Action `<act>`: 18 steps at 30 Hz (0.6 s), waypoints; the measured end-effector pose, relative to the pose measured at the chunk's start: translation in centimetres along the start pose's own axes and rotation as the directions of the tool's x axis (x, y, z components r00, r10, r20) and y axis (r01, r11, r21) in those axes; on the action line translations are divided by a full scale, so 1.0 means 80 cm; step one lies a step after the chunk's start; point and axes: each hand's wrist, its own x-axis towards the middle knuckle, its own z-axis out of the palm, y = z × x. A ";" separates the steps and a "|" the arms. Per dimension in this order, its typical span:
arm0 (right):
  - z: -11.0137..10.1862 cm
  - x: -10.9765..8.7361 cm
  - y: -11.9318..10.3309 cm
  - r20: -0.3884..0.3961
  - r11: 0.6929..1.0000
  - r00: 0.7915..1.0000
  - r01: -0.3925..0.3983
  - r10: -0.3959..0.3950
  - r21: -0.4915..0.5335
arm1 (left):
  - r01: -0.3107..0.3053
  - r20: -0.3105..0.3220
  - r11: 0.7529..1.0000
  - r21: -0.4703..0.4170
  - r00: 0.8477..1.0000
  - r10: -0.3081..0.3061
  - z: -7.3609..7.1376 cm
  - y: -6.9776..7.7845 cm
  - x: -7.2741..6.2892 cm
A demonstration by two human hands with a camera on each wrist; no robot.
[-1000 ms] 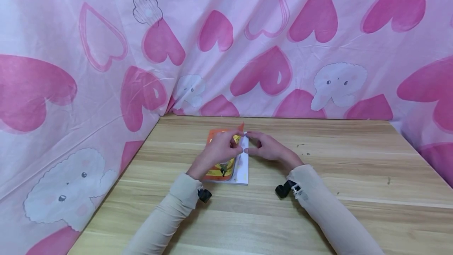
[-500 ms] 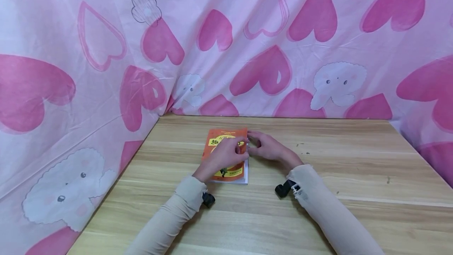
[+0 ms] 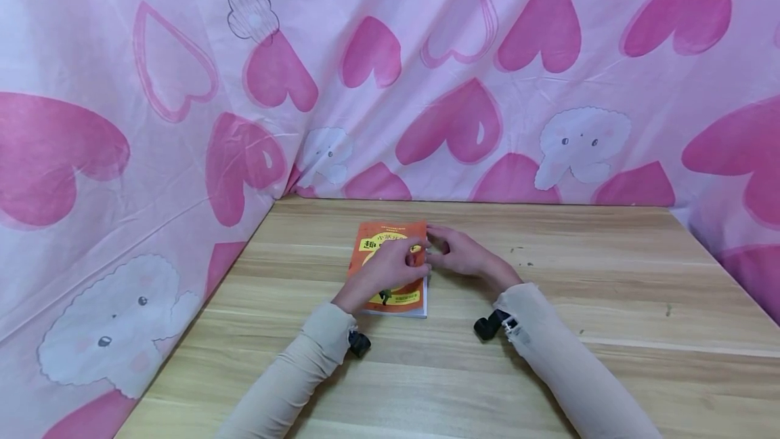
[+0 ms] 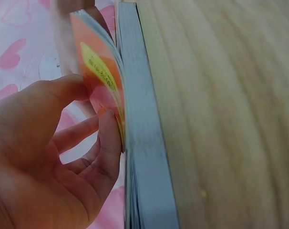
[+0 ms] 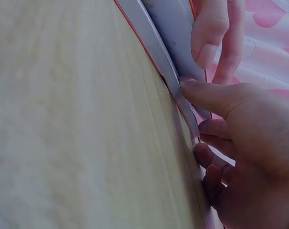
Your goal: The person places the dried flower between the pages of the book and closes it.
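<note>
An orange paperback book (image 3: 372, 232) with yellow panels lies on the table, its cover lowered over most of the white page block. My left hand (image 3: 393, 266) reaches across the cover and pinches its right edge between thumb and fingers. In the left wrist view, the lifted cover (image 4: 99, 62) curves away from the thick page block (image 4: 142, 114). My right hand (image 3: 463, 253) is at the book's right edge. In the right wrist view, its thumb (image 5: 206, 93) rests on the page block and its curled fingers hold the edge; some fingertips are partly hidden.
The wood-grain table (image 3: 548, 358) carries a few small dark marks at right. A pink curtain (image 3: 439, 114) with hearts and white cartoon animals hangs behind and along the sides. Black camera mounts (image 3: 487, 327) are strapped to both wrists.
The cover, bent up and folded leftward a second ago, has come down to the right over the white pages. My left hand moved slightly right with it; my right hand stayed nearly still.
</note>
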 end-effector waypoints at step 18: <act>-0.004 -0.017 0.001 0.041 0.992 0.992 -0.118 0.116 0.039 | -0.001 0.100 0.997 0.074 0.995 -0.007 -0.005 0.011 -0.007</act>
